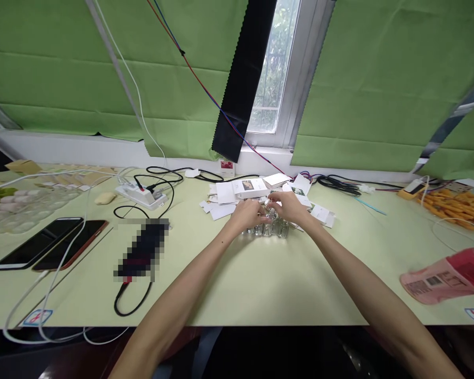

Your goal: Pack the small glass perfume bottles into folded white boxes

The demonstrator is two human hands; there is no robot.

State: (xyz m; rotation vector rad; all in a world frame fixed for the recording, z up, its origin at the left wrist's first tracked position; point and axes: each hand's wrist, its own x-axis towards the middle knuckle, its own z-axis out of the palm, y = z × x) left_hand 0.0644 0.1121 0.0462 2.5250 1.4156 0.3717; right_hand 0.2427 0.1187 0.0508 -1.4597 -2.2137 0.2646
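Several small clear glass bottles (277, 228) stand close together on the pale table. My left hand (248, 215) reaches over their left side, its fingers bent and pressed together at the glass. My right hand (286, 206) is over their right side, fingers curled towards the left hand. Between the fingertips something clear shows, too small to make out. Just behind the hands lies a loose pile of flat white cartons (249, 187), some with printed pictures, and more cartons (322, 213) spread out to the right.
Two phones (37, 242) lie at the left, near a pixelated dark device (144, 247) with a cable. Behind them is a white power strip (140, 195). A pink bottle (442, 276) lies at the right, before a heap of orange items (456, 205). Cables run along the wall.
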